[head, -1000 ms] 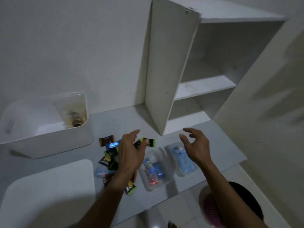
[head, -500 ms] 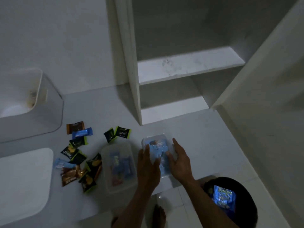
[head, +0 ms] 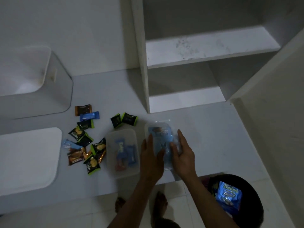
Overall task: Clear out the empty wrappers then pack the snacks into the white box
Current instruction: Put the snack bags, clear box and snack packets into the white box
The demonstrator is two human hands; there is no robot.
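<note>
Clear container [head: 159, 129] lies lengthwise away from you between your hands, left hand [head: 150, 157] and right hand [head: 183, 156] pressing flat against its long sides.

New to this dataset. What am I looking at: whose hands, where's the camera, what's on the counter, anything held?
No robot: a person's two bare hands, filmed from one wide-angle camera on their head, looking down. The left hand and right hand lie with straight fingers against the sides of a clear container with blue contents on the white counter; neither grips it. Left of it sits a second clear container, then loose snack packets, the white box and what looks like its lid. On the floor, a dark bin holds a blue wrapper.
</note>
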